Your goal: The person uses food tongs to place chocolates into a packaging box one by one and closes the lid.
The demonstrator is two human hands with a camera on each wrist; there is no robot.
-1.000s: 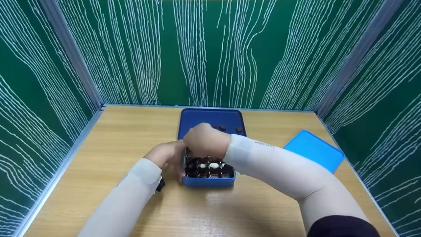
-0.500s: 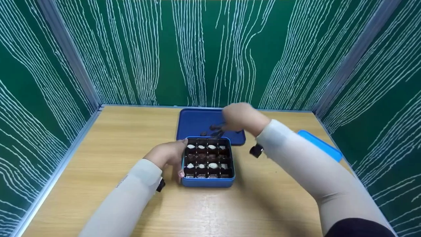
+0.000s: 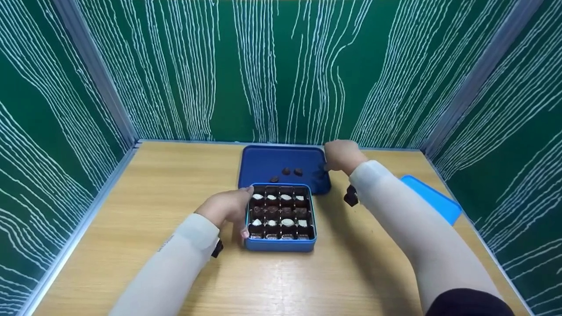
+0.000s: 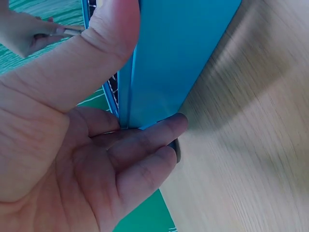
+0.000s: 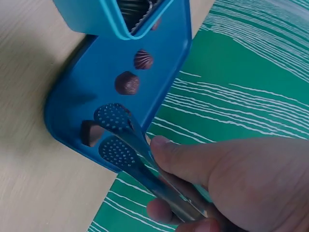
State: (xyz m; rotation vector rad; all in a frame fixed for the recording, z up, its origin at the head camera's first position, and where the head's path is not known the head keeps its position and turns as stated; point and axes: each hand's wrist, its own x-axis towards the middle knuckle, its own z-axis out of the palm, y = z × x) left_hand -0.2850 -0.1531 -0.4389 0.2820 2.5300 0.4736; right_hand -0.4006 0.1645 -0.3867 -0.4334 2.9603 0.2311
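Note:
My left hand (image 3: 226, 206) grips the left side of a blue box (image 3: 281, 246); in the left wrist view its thumb lies at the rim and its fingers bend around a corner. The box's divided insert holds rows of white and dark chocolates (image 3: 272, 210). My right hand (image 3: 344, 156) holds metal tongs (image 5: 117, 152) with perforated ends, spread apart over the right end of a dark blue tray (image 3: 263, 162). Close by the tong ends lies a blocky dark chocolate (image 5: 90, 133). Farther along the tray are a faceted chocolate (image 5: 127, 83) and a ridged one (image 5: 143, 59).
A light blue lid (image 3: 432, 199) lies on the wooden table (image 3: 175, 171) at the right, partly behind my right forearm. Green panels (image 3: 307, 87) with white lines enclose the table at the back and sides. The box stands just in front of the tray, overlapping it in view.
My right hand has moved from above the box across to the tray's right end with the tongs, uncovering the box's compartments. My left hand stays on the box.

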